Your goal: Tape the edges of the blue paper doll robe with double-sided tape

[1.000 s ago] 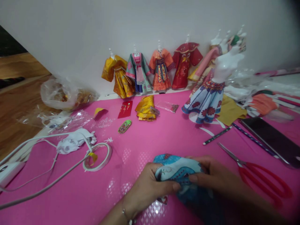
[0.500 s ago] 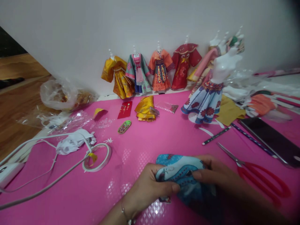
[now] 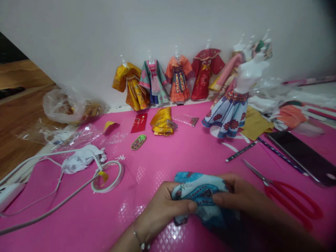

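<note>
A piece of blue patterned fabric, folded over itself, is held between both hands just above the pink mat. My left hand pinches its left side, thumb lying across the front. On the right side, my right hand grips the cloth with its thumb in front and fingers behind. The lower part of the fabric falls into dark shadow, so its full shape is hidden. Red-handled scissors lie open on the mat, right of my right hand.
Small dress forms in costumes, including a red robe and a blue-white skirt, stand along the wall. A tape roll, white cable, folded yellow fabric, pencil and phone surround the hands.
My left thumb has slid slightly left on the fabric, and the cloth's lower left corner has shifted and folded a little. Both hands keep their hold.
</note>
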A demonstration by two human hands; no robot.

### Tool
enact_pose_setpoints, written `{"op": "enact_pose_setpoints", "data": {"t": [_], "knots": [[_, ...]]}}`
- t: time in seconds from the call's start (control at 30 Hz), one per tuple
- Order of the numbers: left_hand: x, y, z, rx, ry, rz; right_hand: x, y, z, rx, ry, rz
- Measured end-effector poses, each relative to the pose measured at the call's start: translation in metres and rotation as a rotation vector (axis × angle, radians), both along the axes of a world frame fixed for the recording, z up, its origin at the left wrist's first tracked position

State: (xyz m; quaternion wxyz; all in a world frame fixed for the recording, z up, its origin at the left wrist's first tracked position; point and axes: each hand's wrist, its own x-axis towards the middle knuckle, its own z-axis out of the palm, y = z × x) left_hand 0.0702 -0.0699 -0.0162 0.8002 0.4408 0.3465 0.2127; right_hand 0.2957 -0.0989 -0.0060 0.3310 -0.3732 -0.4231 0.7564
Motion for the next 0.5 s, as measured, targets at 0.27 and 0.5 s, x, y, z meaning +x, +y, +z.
{"op": "enact_pose_setpoints", "data": {"t": [0.27, 0.5], "knots": [[0.0002, 0.0023, 0.0054, -0.019, -0.053, -0.02, 0.0018, 0.0006, -0.0033, -0.004, -0.005, 0.017], [0.0008, 0.0017, 0.007, -0.034, -0.043, -0.045, 0.0022, 0.0006, -0.004, 0.051, -0.048, 0.025]]}}
